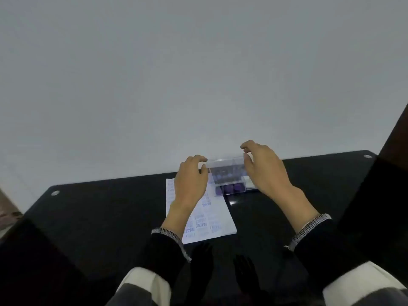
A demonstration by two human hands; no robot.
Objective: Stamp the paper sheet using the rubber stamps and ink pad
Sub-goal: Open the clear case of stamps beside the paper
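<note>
Fingers (199,161) of the left hand (191,184) are curled round the left end of a clear box (227,171), their tips at its top left corner. The right hand (265,171) is cupped at the box's right end, thumb and forefinger spread apart above its top right corner; whether they touch the box or only hover there cannot be told.

The box stands near the far edge of the black table (99,217), a little right of the middle. Through its clear walls show purple stamps (229,188), dark and round-topped, in a row along its near side, with paler ones behind. A small white thing (248,183), too blurred to name, lies just beside the box under the right hand.

The sheet (212,219) lies flat on the table, near of the box and reaching left under the left wrist. Its far right corner touches or slips under the box. Blue marks cover it, some reading FRAGILE.
</note>
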